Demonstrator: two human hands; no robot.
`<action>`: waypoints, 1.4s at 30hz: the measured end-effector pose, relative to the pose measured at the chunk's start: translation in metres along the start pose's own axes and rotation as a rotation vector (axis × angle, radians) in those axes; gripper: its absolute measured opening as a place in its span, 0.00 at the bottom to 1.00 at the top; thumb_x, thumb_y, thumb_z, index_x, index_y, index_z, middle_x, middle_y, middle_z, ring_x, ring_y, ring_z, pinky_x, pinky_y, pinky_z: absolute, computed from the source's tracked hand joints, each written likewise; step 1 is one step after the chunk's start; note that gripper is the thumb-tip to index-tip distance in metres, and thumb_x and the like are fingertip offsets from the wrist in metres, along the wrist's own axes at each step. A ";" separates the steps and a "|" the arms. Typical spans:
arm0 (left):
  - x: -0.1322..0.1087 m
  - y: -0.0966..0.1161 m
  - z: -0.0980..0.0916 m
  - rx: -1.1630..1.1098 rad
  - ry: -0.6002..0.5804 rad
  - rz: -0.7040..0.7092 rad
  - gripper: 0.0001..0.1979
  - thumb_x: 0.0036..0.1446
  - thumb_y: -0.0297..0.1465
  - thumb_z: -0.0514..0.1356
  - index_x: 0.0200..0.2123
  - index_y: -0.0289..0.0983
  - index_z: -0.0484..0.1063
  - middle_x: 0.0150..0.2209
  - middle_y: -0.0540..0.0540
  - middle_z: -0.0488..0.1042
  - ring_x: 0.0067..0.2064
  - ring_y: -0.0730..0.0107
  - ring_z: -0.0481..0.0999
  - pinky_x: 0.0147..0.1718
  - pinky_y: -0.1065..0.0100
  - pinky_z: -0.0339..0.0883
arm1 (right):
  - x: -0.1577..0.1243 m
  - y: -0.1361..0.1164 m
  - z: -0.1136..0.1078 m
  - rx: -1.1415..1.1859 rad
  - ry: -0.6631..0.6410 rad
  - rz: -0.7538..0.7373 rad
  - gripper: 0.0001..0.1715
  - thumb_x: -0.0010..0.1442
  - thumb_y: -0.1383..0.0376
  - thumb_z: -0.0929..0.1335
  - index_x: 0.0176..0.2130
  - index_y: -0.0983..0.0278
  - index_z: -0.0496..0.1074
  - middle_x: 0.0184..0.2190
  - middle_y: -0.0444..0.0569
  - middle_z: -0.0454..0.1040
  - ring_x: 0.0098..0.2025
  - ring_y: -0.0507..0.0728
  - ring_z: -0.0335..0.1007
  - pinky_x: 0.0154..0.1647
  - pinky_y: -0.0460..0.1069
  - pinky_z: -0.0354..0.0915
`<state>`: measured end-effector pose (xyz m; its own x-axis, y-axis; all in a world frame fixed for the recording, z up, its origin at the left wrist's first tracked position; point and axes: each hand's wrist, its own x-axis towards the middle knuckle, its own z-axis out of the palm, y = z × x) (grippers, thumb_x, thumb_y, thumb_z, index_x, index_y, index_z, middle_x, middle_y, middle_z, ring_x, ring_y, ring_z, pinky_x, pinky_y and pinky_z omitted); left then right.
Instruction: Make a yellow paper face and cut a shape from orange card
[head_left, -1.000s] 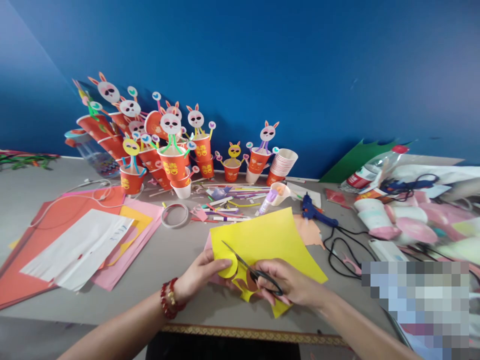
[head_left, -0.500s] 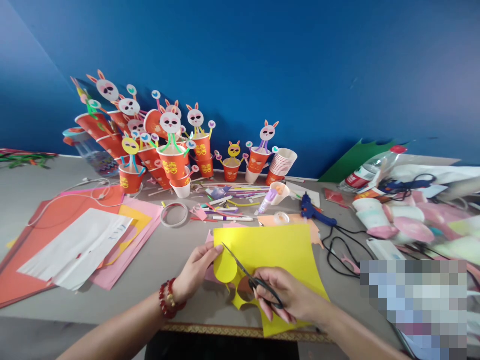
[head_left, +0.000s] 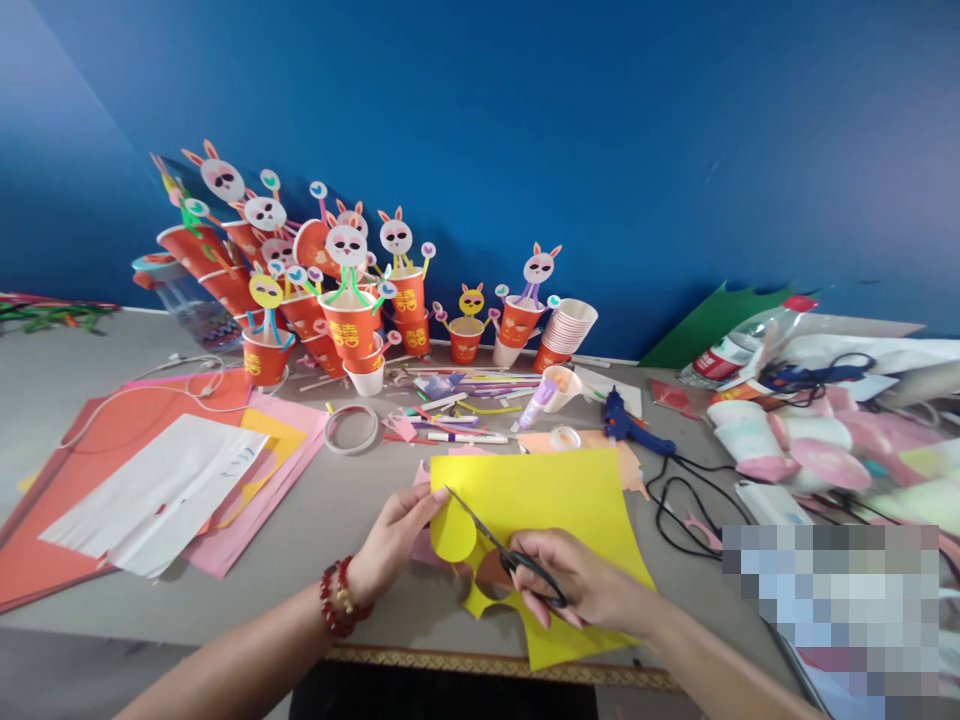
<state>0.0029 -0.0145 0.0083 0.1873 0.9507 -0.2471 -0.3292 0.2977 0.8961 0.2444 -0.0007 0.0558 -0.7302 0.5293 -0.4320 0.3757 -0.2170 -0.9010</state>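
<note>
My left hand [head_left: 405, 522] pinches the left edge of a large yellow sheet of paper [head_left: 555, 490], beside a rounded piece [head_left: 454, 532] partly cut from it. Black-handled scissors [head_left: 491, 540] are held in my right hand [head_left: 551, 575], fingers through the loops. Their blades lie across the sheet along the rounded piece, tips pointing up and left close to my left thumb. The blades look nearly closed. Curved cut-outs mark the sheet's lower left edge, where a narrow scrap [head_left: 476, 600] hangs.
Red paper cups [head_left: 351, 325] with rabbit figures stand along the blue wall. A tape roll [head_left: 351, 430], markers [head_left: 469, 438] and a blue glue gun [head_left: 634, 425] lie behind the sheet. Coloured paper [head_left: 150, 480] is stacked at left; a bottle [head_left: 739, 345] lies at right.
The whole view has shifted slightly. My hands, the scissors and the yellow sheet keep nearly the same position, with the scissor blades drawn a little closer together.
</note>
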 end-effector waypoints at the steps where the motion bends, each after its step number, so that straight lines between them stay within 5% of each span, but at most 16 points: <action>1: 0.000 0.001 0.001 0.006 0.002 0.003 0.22 0.56 0.48 0.63 0.39 0.35 0.80 0.34 0.45 0.81 0.34 0.64 0.78 0.34 0.72 0.70 | 0.000 0.001 0.000 -0.003 0.000 -0.001 0.30 0.62 0.40 0.64 0.33 0.65 0.63 0.21 0.43 0.70 0.15 0.44 0.52 0.14 0.39 0.47; 24: 0.000 0.000 0.003 0.044 0.037 0.080 0.21 0.56 0.48 0.64 0.31 0.33 0.79 0.25 0.47 0.76 0.27 0.73 0.73 0.27 0.76 0.67 | -0.002 0.001 -0.001 -0.068 0.047 -0.061 0.29 0.63 0.42 0.64 0.29 0.64 0.62 0.17 0.41 0.66 0.17 0.46 0.52 0.16 0.42 0.46; 30: -0.007 -0.003 0.004 0.028 -0.124 0.089 0.18 0.59 0.44 0.63 0.39 0.33 0.78 0.29 0.45 0.78 0.26 0.70 0.75 0.28 0.71 0.70 | 0.004 0.008 0.010 0.028 0.192 -0.006 0.29 0.60 0.41 0.66 0.27 0.63 0.60 0.15 0.40 0.67 0.14 0.45 0.53 0.12 0.41 0.46; 36: -0.006 -0.010 0.004 0.004 -0.015 0.057 0.18 0.55 0.44 0.66 0.36 0.33 0.78 0.29 0.46 0.78 0.26 0.72 0.75 0.27 0.73 0.70 | 0.007 0.005 0.022 0.134 0.209 0.020 0.30 0.57 0.40 0.66 0.29 0.62 0.59 0.17 0.40 0.70 0.10 0.42 0.50 0.09 0.39 0.44; 42: -0.005 -0.009 0.003 0.000 -0.036 0.015 0.19 0.53 0.45 0.66 0.35 0.33 0.76 0.29 0.47 0.77 0.26 0.71 0.75 0.27 0.70 0.73 | 0.010 -0.002 0.018 0.139 0.193 0.057 0.30 0.56 0.40 0.67 0.31 0.63 0.60 0.19 0.41 0.72 0.10 0.42 0.52 0.08 0.38 0.46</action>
<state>0.0079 -0.0225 0.0023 0.2158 0.9514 -0.2199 -0.3326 0.2833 0.8995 0.2257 -0.0096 0.0528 -0.5824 0.6573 -0.4782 0.3212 -0.3544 -0.8782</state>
